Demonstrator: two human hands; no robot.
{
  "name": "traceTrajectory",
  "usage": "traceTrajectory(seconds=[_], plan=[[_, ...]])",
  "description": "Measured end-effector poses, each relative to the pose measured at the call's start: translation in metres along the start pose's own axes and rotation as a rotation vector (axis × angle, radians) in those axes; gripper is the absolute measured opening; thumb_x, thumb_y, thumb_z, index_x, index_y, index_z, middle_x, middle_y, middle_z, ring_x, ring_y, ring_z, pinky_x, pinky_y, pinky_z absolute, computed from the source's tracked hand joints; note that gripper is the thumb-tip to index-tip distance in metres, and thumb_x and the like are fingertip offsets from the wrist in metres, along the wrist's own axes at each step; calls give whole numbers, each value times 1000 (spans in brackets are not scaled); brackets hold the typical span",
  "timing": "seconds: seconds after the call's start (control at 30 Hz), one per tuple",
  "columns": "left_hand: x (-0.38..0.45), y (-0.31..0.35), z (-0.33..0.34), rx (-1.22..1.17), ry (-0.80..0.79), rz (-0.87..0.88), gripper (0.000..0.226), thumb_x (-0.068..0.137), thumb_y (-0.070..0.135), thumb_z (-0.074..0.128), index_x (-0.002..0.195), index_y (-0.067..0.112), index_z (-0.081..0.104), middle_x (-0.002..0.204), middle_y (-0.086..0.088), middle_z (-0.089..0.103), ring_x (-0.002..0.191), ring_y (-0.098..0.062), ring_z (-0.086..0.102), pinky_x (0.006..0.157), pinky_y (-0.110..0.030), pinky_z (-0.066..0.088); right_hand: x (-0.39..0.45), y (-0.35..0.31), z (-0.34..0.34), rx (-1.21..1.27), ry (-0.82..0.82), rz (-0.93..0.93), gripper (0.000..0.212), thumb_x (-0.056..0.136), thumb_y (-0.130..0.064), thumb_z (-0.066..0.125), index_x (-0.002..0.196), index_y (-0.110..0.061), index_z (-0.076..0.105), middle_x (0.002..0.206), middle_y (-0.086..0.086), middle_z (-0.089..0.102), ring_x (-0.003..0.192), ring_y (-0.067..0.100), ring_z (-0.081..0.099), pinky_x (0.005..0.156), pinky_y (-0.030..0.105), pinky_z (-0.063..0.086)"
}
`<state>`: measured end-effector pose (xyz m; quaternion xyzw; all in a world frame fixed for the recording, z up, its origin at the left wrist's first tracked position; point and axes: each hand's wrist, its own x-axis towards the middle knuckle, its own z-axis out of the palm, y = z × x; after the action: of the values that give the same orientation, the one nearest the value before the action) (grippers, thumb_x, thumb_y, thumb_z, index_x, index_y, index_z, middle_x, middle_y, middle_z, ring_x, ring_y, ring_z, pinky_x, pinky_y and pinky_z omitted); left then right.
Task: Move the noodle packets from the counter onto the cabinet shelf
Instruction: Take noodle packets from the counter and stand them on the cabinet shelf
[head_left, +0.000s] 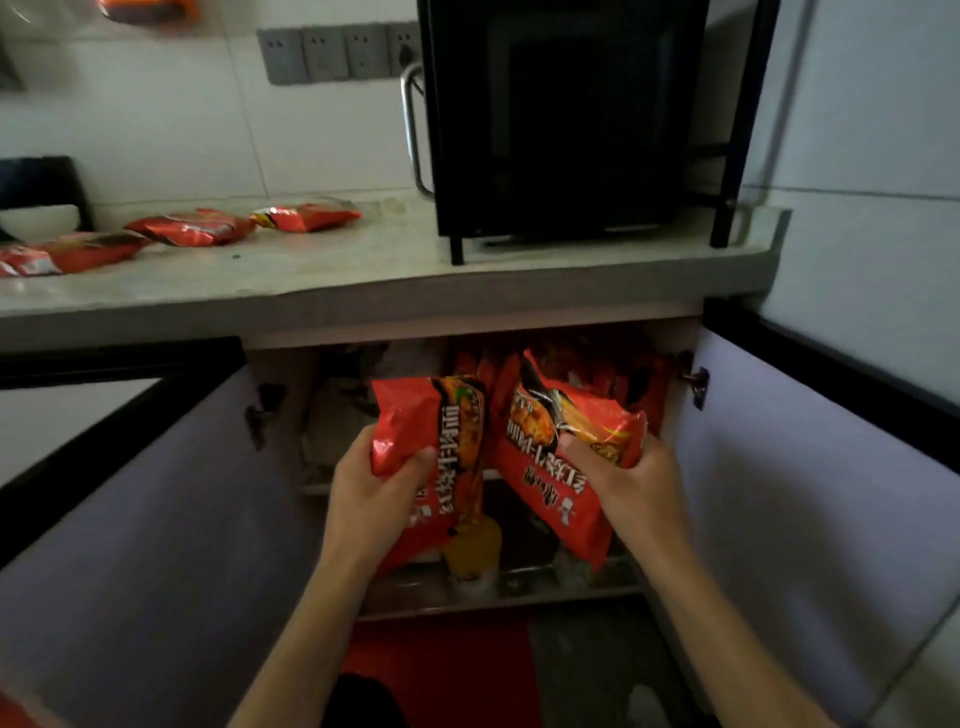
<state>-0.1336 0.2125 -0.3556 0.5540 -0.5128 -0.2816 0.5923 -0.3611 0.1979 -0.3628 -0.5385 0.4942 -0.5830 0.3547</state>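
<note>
My left hand (371, 499) grips a red noodle packet (436, 431) upright in front of the open cabinet. My right hand (631, 488) grips a second red noodle packet (540, 467), tilted, just right of the first. Behind both, several red packets (608, 374) stand packed on the cabinet shelf (498, 597). Three more red packets lie on the counter (311, 270): one far left (78, 252), one in the middle (192, 227), one further right (306, 215).
Both cabinet doors stand open, the left door (130, 493) and the right door (810, 493) flanking my arms. A black oven (561, 119) on a black rack sits on the counter's right part. A yellow bag (475, 545) lies low in the cabinet.
</note>
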Motion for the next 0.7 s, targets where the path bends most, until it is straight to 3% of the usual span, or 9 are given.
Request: traceTrajectory(seconds=[0.1, 0.2, 0.3, 0.4, 0.57, 0.7], plan=[[14, -31, 33, -70, -40, -147, 18, 83, 18, 74, 96, 29, 67, 90, -3, 76, 82, -22, 74, 80, -48, 59, 13, 29, 0, 94, 89, 143, 25, 79, -42, 76, 100, -38, 63, 95, -3, 75, 77, 14, 74, 64, 32, 61], [31, -55, 57, -114, -44, -252, 17, 85, 19, 71, 94, 31, 63, 93, -5, 73, 82, -24, 72, 79, -44, 58, 36, 54, -1, 223, 181, 311, 28, 77, -37, 79, 98, -38, 62, 97, -2, 74, 84, 20, 73, 76, 42, 60], [50, -83, 79, -134, -25, -295, 23, 86, 20, 71, 106, 26, 61, 98, -5, 71, 86, -24, 70, 80, -44, 57, 69, 83, -8, 296, 209, 418, 47, 71, -24, 83, 112, -27, 60, 103, 3, 73, 89, 24, 73, 81, 45, 58], [60, -109, 96, -120, 5, -301, 29, 87, 19, 69, 113, 24, 59, 100, -6, 71, 87, -24, 70, 78, -43, 58, 94, 107, -16, 358, 96, 546, 53, 70, -12, 79, 119, -15, 58, 104, 11, 74, 90, 29, 73, 77, 44, 59], [70, -125, 118, -119, 35, -258, 26, 89, 18, 67, 111, 25, 58, 95, 2, 69, 83, -15, 68, 68, -31, 55, 115, 121, -21, 486, -17, 698, 26, 81, -1, 64, 106, -9, 63, 96, 15, 75, 90, 30, 71, 76, 41, 57], [67, -131, 129, -66, 15, -209, 20, 89, 17, 67, 98, 33, 57, 93, 8, 68, 87, -11, 67, 75, -32, 55, 113, 130, -16, 297, -191, 753, 36, 77, -2, 68, 112, -8, 63, 95, 14, 76, 83, 28, 73, 69, 36, 58]])
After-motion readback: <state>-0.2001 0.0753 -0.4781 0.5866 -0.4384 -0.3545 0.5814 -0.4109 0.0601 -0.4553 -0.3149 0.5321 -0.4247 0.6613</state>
